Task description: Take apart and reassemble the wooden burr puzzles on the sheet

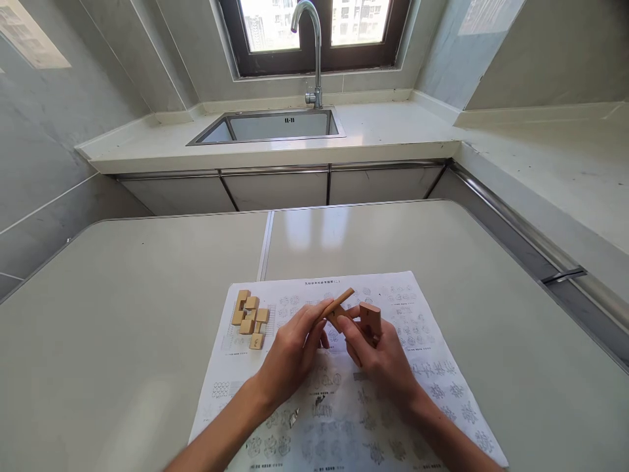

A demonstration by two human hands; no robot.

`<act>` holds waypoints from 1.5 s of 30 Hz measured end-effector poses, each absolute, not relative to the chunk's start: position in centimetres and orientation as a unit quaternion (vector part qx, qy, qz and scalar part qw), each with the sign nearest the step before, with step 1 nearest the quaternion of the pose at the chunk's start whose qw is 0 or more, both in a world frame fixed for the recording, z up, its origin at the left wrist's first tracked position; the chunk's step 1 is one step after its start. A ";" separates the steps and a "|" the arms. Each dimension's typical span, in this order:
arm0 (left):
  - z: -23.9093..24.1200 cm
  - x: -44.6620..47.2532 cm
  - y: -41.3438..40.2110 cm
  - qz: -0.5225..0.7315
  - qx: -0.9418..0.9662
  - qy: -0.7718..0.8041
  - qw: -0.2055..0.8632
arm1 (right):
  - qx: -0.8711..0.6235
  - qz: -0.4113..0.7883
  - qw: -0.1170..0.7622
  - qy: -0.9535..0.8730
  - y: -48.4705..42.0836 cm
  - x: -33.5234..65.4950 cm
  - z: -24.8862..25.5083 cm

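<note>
Forearms (236,410) partly hiding sheet (344,400); wooden pieces (252,303), sink (280,126) beyond.

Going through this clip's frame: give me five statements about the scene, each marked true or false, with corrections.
1. The left hand and right hand hold wooden pieces. True.
2. Loose blocks lie on the printed sheet, left of the hands. True.
3. The sheet is blank. False: it bears rows of small diagrams.
4. A window shows behind the tap. True.
5. The right hand lies flat. False: its fingers are curled.
</note>
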State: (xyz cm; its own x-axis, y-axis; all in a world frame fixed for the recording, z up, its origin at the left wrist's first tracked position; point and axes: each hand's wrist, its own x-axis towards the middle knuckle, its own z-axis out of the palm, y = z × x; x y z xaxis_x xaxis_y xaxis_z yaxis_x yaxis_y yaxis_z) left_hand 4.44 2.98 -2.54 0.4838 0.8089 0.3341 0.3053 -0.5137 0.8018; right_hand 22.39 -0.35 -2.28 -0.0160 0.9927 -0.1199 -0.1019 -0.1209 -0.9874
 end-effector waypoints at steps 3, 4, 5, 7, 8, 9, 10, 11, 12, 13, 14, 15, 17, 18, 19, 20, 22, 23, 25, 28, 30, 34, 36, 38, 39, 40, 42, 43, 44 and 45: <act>-3.0 4.4 2.9 0.365 0.803 0.348 0.318 | -0.500 0.550 0.495 -0.451 -0.3 22.5 -2.1; -3.2 4.4 2.8 0.370 0.805 0.350 0.305 | -0.498 0.550 0.494 -0.454 -0.3 22.5 -2.1; -3.2 4.5 2.8 0.376 0.804 0.354 0.294 | -0.492 0.553 0.493 -0.457 -0.3 22.5 -2.2; -3.2 4.6 2.7 0.390 0.795 0.370 0.281 | -0.468 0.571 0.493 -0.461 -0.2 22.5 -2.2; -3.2 4.6 2.7 0.397 0.787 0.381 0.281 | -0.454 0.580 0.494 -0.461 -0.2 22.5 -2.3; -3.1 4.7 2.7 0.403 0.777 0.392 0.283 | -0.442 0.588 0.498 -0.459 -0.2 22.5 -2.3; -3.0 4.7 2.8 0.408 0.767 0.404 0.287 | -0.434 0.592 0.503 -0.456 -0.1 22.5 -2.3; -2.9 4.7 2.8 0.414 0.754 0.419 0.290 | -0.430 0.594 0.508 -0.452 -0.1 22.5 -2.3; -2.8 4.7 2.9 0.419 0.742 0.435 0.292 | -0.428 0.594 0.511 -0.450 -0.1 22.5 -2.3; -2.7 4.7 3.0 0.422 0.729 0.451 0.294 | -0.426 0.595 0.512 -0.449 -0.1 22.5 -2.2; -2.6 4.7 3.0 0.424 0.719 0.465 0.296 | -0.424 0.597 0.513 -0.449 -0.1 22.5 -2.2; -2.6 4.7 3.1 0.426 0.711 0.474 0.297 | -0.422 0.598 0.512 -0.448 -0.2 22.5 -2.2; -2.6 4.6 3.1 0.424 0.707 0.481 0.299 | -0.425 0.596 0.511 -0.451 -0.2 22.5 -2.3; -2.6 4.6 3.1 0.423 0.708 0.481 0.300 | -0.431 0.589 0.512 -0.453 -0.3 22.5 -2.3; -2.6 4.6 3.1 0.422 0.709 0.479 0.300 | -0.441 0.580 0.512 -0.456 -0.3 22.5 -2.4; -2.6 4.6 3.1 0.422 0.711 0.476 0.299 | -0.452 0.571 0.510 -0.459 -0.3 22.5 -2.5; -2.7 4.6 3.1 0.426 0.716 0.468 0.294 | -0.471 0.554 0.505 -0.465 -0.4 22.6 -2.7; -2.7 4.5 3.1 0.429 0.720 0.463 0.289 | -0.479 0.548 0.502 -0.467 -0.4 22.6 -2.8; -2.8 4.5 3.2 0.434 0.727 0.453 0.277 | -0.489 0.539 0.499 -0.470 -0.4 22.6 -2.8; -3.0 4.5 3.2 0.435 0.736 0.445 0.265 | -0.500 0.525 0.498 -0.476 -0.4 22.6 -2.8; -3.0 4.4 3.3 0.432 0.740 0.445 0.259 | -0.507 0.515 0.498 -0.480 -0.4 22.6 -2.7; -3.0 4.3 3.4 0.422 0.751 0.442 0.249 | -0.522 0.508 0.490 -0.478 -0.4 22.7 -2.6; -3.0 4.3 3.4 0.417 0.755 0.441 0.248 | -0.525 0.510 0.485 -0.478 -0.5 22.8 -2.7; -3.0 4.2 3.5 0.413 0.756 0.442 0.249 | -0.524 0.515 0.479 -0.480 -0.5 22.8 -2.7; -3.1 4.2 3.5 0.412 0.758 0.438 0.252 | -0.523 0.518 0.477 -0.481 -0.5 22.9 -2.7; -3.1 4.2 3.5 0.411 0.763 0.430 0.254 | -0.523 0.519 0.475 -0.481 -0.5 22.9 -2.7; -3.3 4.3 3.4 0.407 0.776 0.406 0.259 | -0.526 0.513 0.478 -0.481 -0.5 22.8 -2.7; -3.4 4.3 3.4 0.405 0.782 0.395 0.260 | -0.528 0.509 0.480 -0.481 -0.5 22.8 -2.6; -3.4 4.4 3.4 0.402 0.786 0.389 0.262 | -0.529 0.506 0.482 -0.481 -0.5 22.8 -2.6; -3.5 4.4 3.4 0.398 0.788 0.389 0.263 | -0.530 0.505 0.483 -0.481 -0.5 22.7 -2.5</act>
